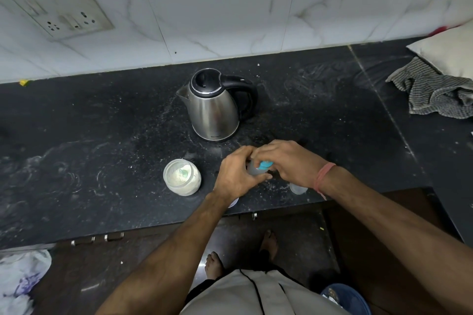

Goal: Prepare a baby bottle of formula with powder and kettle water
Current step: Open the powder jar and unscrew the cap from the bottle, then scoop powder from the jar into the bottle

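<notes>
Person's left hand (pixel 236 174) and right hand (pixel 291 163) gripping a clear baby bottle (pixel 256 169) with a teal collar (pixel 265 165) over a black counter (pixel 102 161), steel kettle (pixel 213 107) standing behind, open powder jar (pixel 182 177) sitting left, checked cloth (pixel 432 96) lying far right

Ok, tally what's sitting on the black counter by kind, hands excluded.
Kettle: 1
Open powder jar: 1
Baby bottle, gripped by both hands: 1
Clear cap: 1
Checked cloth: 1
Pillow: 1
Total: 6
A pale round object under the left wrist is too hidden to identify.
</notes>
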